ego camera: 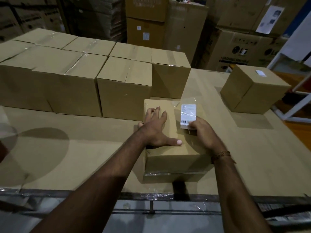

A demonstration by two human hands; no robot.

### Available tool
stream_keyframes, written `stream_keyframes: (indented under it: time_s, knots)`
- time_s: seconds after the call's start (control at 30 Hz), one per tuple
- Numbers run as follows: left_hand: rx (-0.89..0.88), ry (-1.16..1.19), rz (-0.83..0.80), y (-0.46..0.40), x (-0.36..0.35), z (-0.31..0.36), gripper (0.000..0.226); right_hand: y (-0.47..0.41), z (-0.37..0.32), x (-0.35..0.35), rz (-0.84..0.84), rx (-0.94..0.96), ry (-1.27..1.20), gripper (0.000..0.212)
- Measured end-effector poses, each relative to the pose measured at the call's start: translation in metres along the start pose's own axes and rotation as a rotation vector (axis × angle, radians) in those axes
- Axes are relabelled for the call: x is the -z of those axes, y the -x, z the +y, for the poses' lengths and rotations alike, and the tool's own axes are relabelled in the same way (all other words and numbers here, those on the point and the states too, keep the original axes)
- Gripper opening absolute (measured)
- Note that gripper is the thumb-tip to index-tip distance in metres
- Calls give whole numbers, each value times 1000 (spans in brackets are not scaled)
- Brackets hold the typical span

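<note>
Your left hand (156, 130) lies flat on top of the small brown cardboard box (171, 159), fingers spread wide and straight, thumb stretched out toward your right hand (203, 133). It's not gripping anything, just pressing down. Your right hand is just beside it on the same lid, fingers curled and pinching the near end of the white rectangular barcode label (187, 113). The label lies under shiny clear film on the box top, just past your right fingertips.

The box stands on the cardboard-covered tabletop (84, 157) right under both hands. Its flaps are closed, so you can't see what's inside.

Beyond your left hand there's a row of bigger brown cardboard cartons (122, 91), all taped shut, the nearest one close to your left fingertips. Well off to the right of your right hand sits a lone brown carton (252, 93) with a small white sticker (260, 73) on top, also closed. There's a gold-coloured chain bracelet (220, 154) on your right wrist.
</note>
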State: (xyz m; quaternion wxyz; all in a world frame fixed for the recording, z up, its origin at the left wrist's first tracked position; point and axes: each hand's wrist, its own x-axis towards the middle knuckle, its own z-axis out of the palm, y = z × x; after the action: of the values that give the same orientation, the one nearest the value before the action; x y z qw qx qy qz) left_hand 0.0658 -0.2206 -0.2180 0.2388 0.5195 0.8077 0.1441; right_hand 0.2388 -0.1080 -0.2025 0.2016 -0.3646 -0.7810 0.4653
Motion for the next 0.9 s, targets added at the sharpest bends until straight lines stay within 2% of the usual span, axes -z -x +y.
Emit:
stream_keyframes:
  time_s: [0.07,0.13,0.27,0.43,0.6,0.73,0.9]
  knots:
    - [-7,18,24,1,-2,-1,138,1,4,-2,-3,29,34,21]
    - [-14,37,51,2,-5,-4,138,1,7,-2,11,84,75,35]
    - [-38,82,99,8,-8,-10,136,3,8,-2,21,102,123,21]
    - [-92,267,306,22,-17,-18,122,2,1,-3,-7,106,228,28]
    - [-136,204,390,48,2,-37,95,7,-32,-18,-7,-18,227,36]
    - [-160,207,533,74,21,-72,61,4,-63,-42,-33,-26,233,23]
    - [-132,160,694,109,61,-131,49,1,-111,-109,-79,32,169,17]
